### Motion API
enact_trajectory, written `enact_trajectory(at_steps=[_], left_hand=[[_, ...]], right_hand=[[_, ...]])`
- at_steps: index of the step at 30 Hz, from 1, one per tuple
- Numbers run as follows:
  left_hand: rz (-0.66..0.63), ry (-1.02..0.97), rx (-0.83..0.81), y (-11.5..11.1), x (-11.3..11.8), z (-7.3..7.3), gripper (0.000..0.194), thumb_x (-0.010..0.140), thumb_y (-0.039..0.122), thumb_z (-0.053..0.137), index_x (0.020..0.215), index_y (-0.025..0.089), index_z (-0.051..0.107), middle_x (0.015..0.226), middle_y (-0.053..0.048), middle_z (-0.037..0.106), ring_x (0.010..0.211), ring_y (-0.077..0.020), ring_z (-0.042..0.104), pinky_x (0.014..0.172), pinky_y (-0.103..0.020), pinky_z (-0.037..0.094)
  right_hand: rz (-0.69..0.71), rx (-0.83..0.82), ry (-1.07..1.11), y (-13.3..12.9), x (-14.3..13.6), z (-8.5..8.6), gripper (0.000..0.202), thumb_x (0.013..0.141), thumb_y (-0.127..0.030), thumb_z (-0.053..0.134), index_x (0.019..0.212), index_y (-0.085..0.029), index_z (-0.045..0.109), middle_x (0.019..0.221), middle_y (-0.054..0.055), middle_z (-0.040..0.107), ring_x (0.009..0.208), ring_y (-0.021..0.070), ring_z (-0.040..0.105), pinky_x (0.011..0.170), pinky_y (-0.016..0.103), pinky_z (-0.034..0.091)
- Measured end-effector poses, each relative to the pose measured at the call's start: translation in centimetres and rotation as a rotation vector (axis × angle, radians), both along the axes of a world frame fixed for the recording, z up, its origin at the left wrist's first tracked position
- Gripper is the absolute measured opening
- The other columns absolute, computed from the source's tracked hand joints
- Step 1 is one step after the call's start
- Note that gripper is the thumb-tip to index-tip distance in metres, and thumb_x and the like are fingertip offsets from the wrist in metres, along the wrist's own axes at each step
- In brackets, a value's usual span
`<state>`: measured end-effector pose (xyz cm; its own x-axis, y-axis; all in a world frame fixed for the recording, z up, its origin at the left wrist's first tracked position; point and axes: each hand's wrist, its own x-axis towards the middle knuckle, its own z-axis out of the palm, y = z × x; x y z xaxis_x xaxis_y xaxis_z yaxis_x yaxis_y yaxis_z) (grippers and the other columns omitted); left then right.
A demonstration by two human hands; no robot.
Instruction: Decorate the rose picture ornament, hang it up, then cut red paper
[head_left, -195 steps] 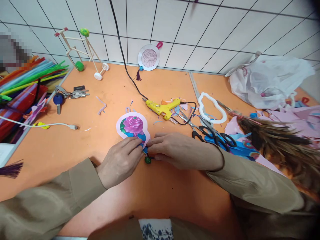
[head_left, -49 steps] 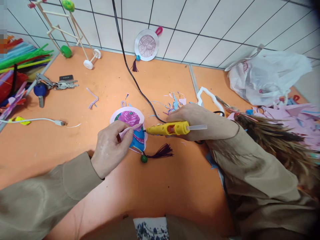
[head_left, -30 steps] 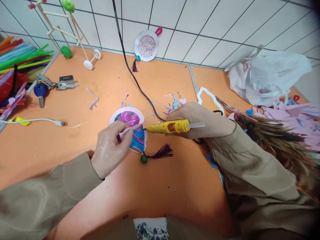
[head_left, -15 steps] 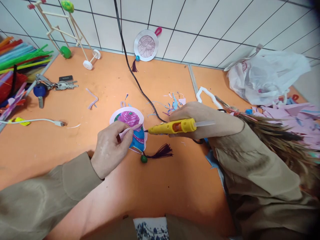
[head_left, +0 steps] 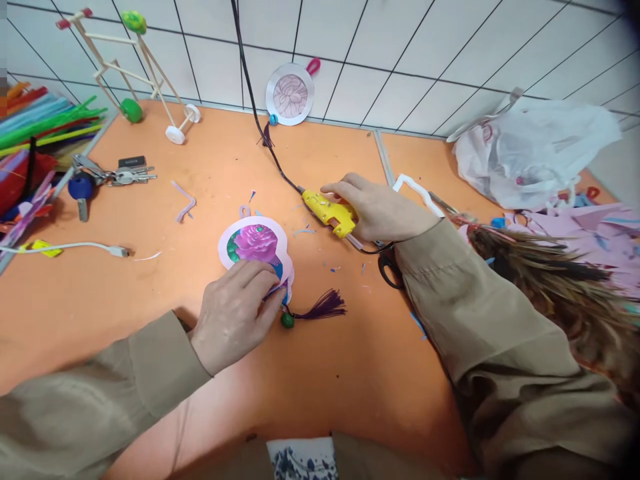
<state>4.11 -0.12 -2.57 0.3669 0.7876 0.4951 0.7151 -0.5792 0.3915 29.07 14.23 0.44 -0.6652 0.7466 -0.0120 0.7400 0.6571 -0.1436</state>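
A gourd-shaped paper ornament (head_left: 256,241) with a pink rim, a magenta peony and a blue lower part lies in front of me. My left hand (head_left: 240,303) covers its lower left, fingers closed on the pink paper edge; the fingertips are partly hidden. From the ornament's lower end come a green bead (head_left: 287,320) and a dark purple tassel (head_left: 324,305). To the right, my right hand (head_left: 375,208) has its fingers around the yellow glue gun (head_left: 327,212), low over the table. A clear glue stick (head_left: 354,242) sticks out of the gun; my thumb is hidden.
The gun's black cord (head_left: 255,110) runs up the tiled wall. A round ornament (head_left: 290,95) leans there. Black-handled scissors (head_left: 391,270) lie beside my right sleeve. Keys (head_left: 127,175) and pipe cleaners (head_left: 50,120) are left; a plastic bag (head_left: 530,153) and feathers (head_left: 540,267) are right.
My right hand has carried the glue gun up and away from the ornament and turned it. My left hand has brought the lifted pink paper edge down onto the ornament's lower part.
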Motion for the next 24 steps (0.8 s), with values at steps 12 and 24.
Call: enact_trajectory(at_steps=[12, 24], left_hand=[[-0.083, 0.235, 0.078, -0.2, 0.3, 0.5, 0.023, 0.091, 0.025, 0.050, 0.078, 0.012, 0.063, 0.087, -0.015, 0.069, 0.074, -0.0263, 0.061, 0.058, -0.037, 0.050], [-0.094, 0.271, 0.074, -0.2, 0.4, 0.6, 0.023, 0.091, 0.023, 0.049, 0.079, 0.010, 0.064, 0.084, -0.015, 0.066, 0.072, -0.0261, 0.058, 0.060, -0.038, 0.051]], right_hand=[[0.097, -0.074, 0.068, 0.7, 0.4, 0.0, 0.051, 0.076, -0.015, 0.051, 0.126, -0.009, 0.055, 0.117, 0.019, 0.053, 0.102, 0.0292, 0.057, 0.087, 0.042, 0.047], [0.314, -0.017, 0.136, -6.3, -3.6, 1.7, 0.031, 0.095, -0.020, 0.038, 0.102, -0.015, 0.067, 0.100, 0.013, 0.066, 0.091, 0.0241, 0.059, 0.074, 0.036, 0.048]])
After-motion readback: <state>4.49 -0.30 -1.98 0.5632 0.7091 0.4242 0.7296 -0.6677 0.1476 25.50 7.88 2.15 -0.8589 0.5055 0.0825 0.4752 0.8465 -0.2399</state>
